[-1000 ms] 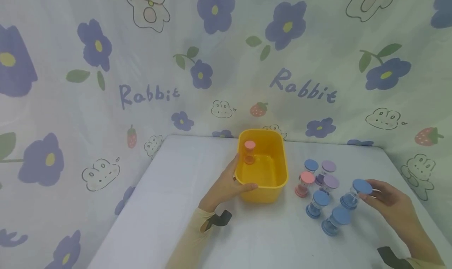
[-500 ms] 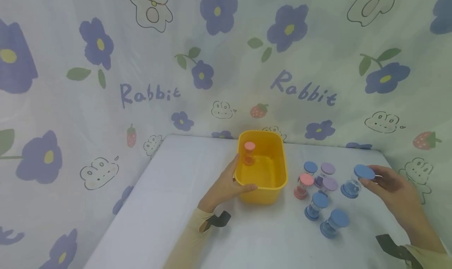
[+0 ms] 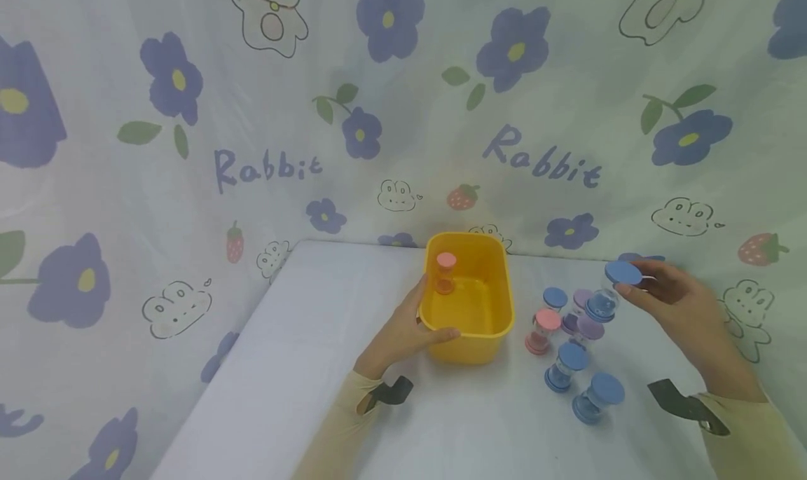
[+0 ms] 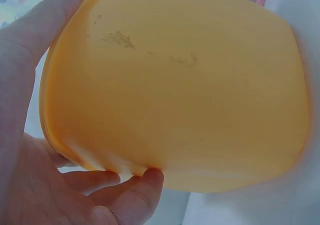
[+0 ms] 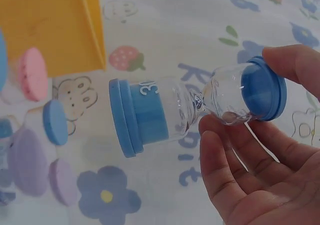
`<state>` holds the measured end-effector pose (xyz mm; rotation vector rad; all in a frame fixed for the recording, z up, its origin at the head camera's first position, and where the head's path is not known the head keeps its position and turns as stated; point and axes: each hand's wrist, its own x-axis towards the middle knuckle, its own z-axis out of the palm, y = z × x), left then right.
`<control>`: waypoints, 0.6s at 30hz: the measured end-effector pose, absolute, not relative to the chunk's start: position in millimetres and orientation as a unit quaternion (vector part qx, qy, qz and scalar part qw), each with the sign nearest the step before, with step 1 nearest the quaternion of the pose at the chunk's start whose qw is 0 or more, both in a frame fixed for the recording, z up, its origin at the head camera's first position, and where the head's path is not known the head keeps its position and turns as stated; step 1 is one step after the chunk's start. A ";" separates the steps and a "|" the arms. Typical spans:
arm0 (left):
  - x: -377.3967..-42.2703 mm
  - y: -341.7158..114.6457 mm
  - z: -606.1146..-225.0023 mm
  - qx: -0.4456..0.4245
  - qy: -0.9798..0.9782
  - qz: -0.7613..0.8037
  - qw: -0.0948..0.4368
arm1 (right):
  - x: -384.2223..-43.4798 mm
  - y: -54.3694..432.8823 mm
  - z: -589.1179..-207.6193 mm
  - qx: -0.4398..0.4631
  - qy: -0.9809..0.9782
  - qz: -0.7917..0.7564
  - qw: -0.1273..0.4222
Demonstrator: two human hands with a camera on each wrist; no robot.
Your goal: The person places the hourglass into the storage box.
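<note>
My right hand (image 3: 677,305) pinches a blue-capped hourglass (image 5: 190,105) by its upper end, thumb on the cap and fingers along the glass. Blue sand lies in its lower bulb. In the head view it hangs over the purple hourglasses (image 3: 589,329). On the near left corner of a yellow plastic bin (image 3: 469,347), my left hand (image 3: 403,336) grips the rim, thumb over the front edge and fingers along the side. A pink hourglass (image 3: 445,273) stands inside the bin at its far left.
Right of the bin stand a pink hourglass (image 3: 539,333) and several blue ones, including one in the middle (image 3: 565,368) and one nearest me (image 3: 597,399). A patterned cloth (image 3: 403,115) rises behind the white table (image 3: 302,368).
My right hand has lifted the blue hourglass off the table and carried it up, then left toward the purple ones. My left hand and the bin have stayed in place.
</note>
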<state>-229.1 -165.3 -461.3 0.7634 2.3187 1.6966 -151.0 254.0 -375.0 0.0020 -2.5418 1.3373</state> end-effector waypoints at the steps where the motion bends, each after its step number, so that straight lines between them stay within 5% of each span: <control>1: -229.0 -165.5 -461.4 0.256 0.777 0.569 0.085 | -153.3 250.0 -372.0 0.005 -0.875 0.465 0.136; 18: -225.9 -166.5 -461.4 0.243 0.786 0.562 0.086 | -198.1 194.8 -354.6 0.092 -0.837 0.528 0.112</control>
